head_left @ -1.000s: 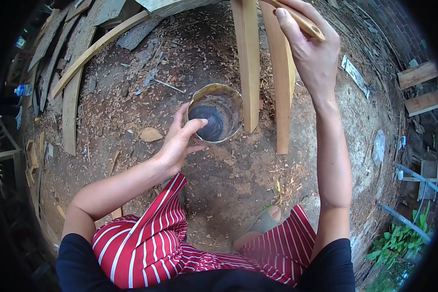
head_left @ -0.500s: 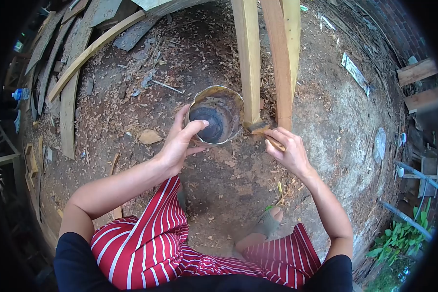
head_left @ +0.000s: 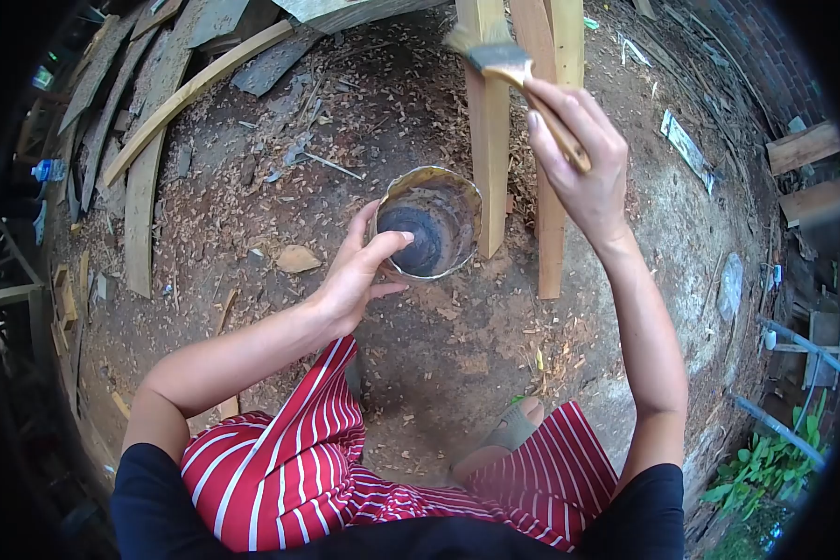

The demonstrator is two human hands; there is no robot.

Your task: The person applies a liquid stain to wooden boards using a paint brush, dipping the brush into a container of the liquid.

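Observation:
My left hand [head_left: 359, 271] grips a round, open container [head_left: 453, 257] by its near left wall, thumb hooked inside over the rim. Its jagged rim faces up toward me, and a dark stain covers the bottom. In my right hand [head_left: 583, 154] is a paintbrush [head_left: 555, 121], held by its wooden handle. The pale-tipped bristles point up and left and overlap the upper part of a squared wooden post [head_left: 485, 140]. Just right of that post stands a browner timber [head_left: 549, 238], with a yellowish one [head_left: 569, 56] behind it.
Weathered boards [head_left: 145, 219] and a curved yellowish strip [head_left: 196, 89] lie at the upper left. Wood shavings litter the dirt ground [head_left: 420, 373]. Cut wood blocks [head_left: 803, 145] and blue-grey pipes [head_left: 807, 350] are at the right. My sandalled foot [head_left: 513, 425] rests below.
My right hand has lifted the paintbrush from the near end of the post up toward its far part. My left hand still holds the container, which sits slightly further right in view.

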